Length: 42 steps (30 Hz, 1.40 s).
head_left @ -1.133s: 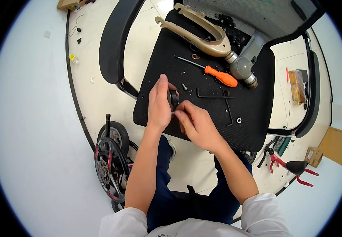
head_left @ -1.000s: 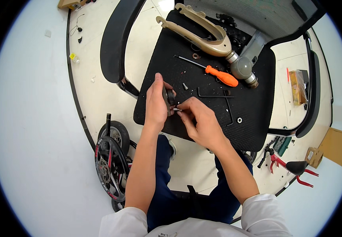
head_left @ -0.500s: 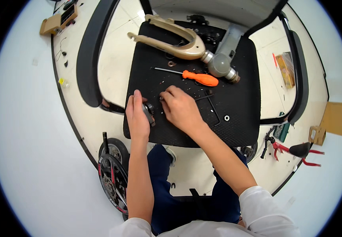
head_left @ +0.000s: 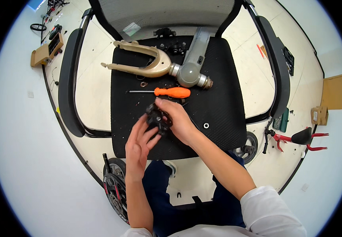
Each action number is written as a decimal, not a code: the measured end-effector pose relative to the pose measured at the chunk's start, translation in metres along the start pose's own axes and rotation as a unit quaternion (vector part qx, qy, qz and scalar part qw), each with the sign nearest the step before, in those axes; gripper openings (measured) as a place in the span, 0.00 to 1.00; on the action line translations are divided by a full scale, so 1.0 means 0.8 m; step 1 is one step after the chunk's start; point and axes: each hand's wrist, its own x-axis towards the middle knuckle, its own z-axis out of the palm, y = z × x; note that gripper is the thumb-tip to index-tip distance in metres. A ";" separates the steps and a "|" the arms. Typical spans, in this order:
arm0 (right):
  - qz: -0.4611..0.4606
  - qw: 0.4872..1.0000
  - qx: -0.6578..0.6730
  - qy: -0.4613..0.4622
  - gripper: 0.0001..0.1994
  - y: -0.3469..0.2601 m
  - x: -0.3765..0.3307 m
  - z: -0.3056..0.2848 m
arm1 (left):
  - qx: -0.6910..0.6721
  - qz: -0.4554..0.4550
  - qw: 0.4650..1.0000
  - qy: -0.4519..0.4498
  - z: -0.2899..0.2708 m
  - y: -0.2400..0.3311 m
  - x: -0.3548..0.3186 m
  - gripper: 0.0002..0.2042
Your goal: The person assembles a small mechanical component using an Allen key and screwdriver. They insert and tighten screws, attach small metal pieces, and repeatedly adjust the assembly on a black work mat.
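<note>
A black, lumpy metal part that looks like a disc brake caliper (head_left: 158, 119) is held above the black chair seat (head_left: 218, 110). My right hand (head_left: 179, 118) grips it from the right, thumb along its top. On its left side, my left hand (head_left: 137, 148) has its fingers spread, with the fingertips at or just touching the part. Just beyond the hands lies a screwdriver (head_left: 173, 92) with an orange handle, its shaft pointing left. A silver nut (head_left: 206, 125) rests to the right of my right hand. Dark tools beside that hand are mostly covered by it.
A beige fork (head_left: 147, 71) joined to a grey frame tube (head_left: 196, 51) lies across the seat's far half. Several black parts (head_left: 175, 45) sit behind it. Armrests (head_left: 70, 83) flank the seat. Wheels (head_left: 117, 193) stand at the lower left; a red frame (head_left: 285, 138) lies right.
The black part has gone from my left hand to my right. My left fingers have opened out beside it. The view has shifted, showing more of the chair's back.
</note>
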 end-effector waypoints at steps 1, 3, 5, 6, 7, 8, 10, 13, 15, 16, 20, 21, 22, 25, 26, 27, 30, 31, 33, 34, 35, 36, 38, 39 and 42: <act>-0.034 0.999 -0.022 0.034 0.18 -0.008 -0.008 -0.001 | -0.007 -0.001 1.000 -0.015 0.008 0.002 0.001 0.47; -0.061 0.994 -0.050 0.074 0.16 -0.016 -0.022 -0.016 | -0.046 0.011 0.998 -0.042 0.026 0.003 0.006 0.43; -0.108 0.977 -0.101 0.156 0.16 -0.024 -0.034 -0.039 | -0.020 0.002 0.998 -0.066 0.036 0.000 0.017 0.38; -0.152 0.954 -0.181 0.186 0.18 -0.032 -0.040 -0.054 | -0.004 0.000 0.997 -0.076 0.038 -0.002 0.023 0.36; -0.228 0.913 -0.244 0.236 0.20 -0.042 -0.048 -0.067 | -0.003 0.016 0.999 -0.047 0.043 -0.009 0.029 0.24; -0.234 0.892 -0.275 0.271 0.20 -0.053 -0.058 -0.077 | 0.045 0.006 0.999 -0.030 0.043 -0.011 0.036 0.22; -0.218 0.803 -0.420 0.364 0.17 -0.061 -0.070 -0.114 | 0.133 -0.015 0.991 -0.002 0.052 -0.014 0.057 0.17; -0.149 0.790 -0.484 0.347 0.20 -0.054 -0.061 -0.153 | 0.332 0.067 0.941 0.018 0.083 -0.004 0.136 0.11; -0.125 0.778 -0.519 0.330 0.22 -0.056 -0.053 -0.151 | 0.458 0.174 0.872 0.013 0.101 0.011 0.202 0.10; -0.137 0.777 -0.517 0.331 0.22 -0.058 -0.050 -0.151 | 0.548 0.196 0.813 0.000 0.099 0.017 0.240 0.11; -0.129 0.782 -0.526 0.309 0.23 -0.066 -0.053 -0.149 | 0.745 0.178 0.635 -0.105 0.098 0.025 0.337 0.24; -0.149 0.772 -0.536 0.306 0.23 -0.063 -0.054 -0.151 | 0.774 0.137 0.606 -0.124 0.097 0.022 0.352 0.27; -0.168 0.763 -0.546 0.303 0.24 -0.062 -0.054 -0.152 | 0.800 0.096 0.575 -0.141 0.094 0.020 0.364 0.29; -0.151 0.772 -0.538 0.304 0.25 -0.066 -0.056 -0.155 | 0.790 0.052 0.580 -0.192 0.097 0.019 0.392 0.34; -0.158 0.763 -0.546 0.309 0.26 -0.064 -0.057 -0.157 | 0.784 0.051 0.581 -0.210 0.095 0.019 0.400 0.34; -0.159 0.764 -0.542 0.313 0.26 -0.063 -0.059 -0.156 | 0.766 0.065 0.610 -0.192 0.091 0.020 0.405 0.34; -0.176 0.763 -0.535 0.317 0.25 -0.062 -0.062 -0.151 | 0.708 0.108 0.685 -0.130 0.081 0.036 0.407 0.34; -0.189 0.762 -0.534 0.314 0.24 -0.060 -0.061 -0.148 | 0.688 0.120 0.709 -0.094 0.075 0.047 0.403 0.35; -0.201 0.754 -0.533 0.326 0.22 -0.061 -0.061 -0.153 | 0.605 0.105 0.788 -0.046 0.088 0.069 0.375 0.33; -0.205 0.754 -0.528 0.333 0.22 -0.064 -0.062 -0.152 | 0.540 0.050 0.840 -0.030 0.091 0.085 0.353 0.31; -0.207 0.753 -0.523 0.341 0.21 -0.068 -0.062 -0.153 | 0.436 0.058 0.898 -0.012 0.093 0.089 0.323 0.28; -0.254 0.736 -0.515 0.359 0.16 -0.073 -0.064 -0.155 | 0.323 0.064 0.944 0.005 0.094 0.083 0.288 0.25; -0.314 0.733 -0.483 0.361 0.13 -0.077 -0.063 -0.150 | 0.201 0.071 0.977 0.028 0.080 0.064 0.210 0.21; -0.328 0.750 -0.452 0.355 0.09 -0.080 -0.064 -0.136 | 0.158 0.030 0.987 0.022 0.070 0.053 0.170 0.19; -0.291 0.794 -0.498 0.193 0.09 -0.050 -0.063 -0.089 | 0.085 -0.023 0.992 0.094 0.033 0.008 0.082 0.15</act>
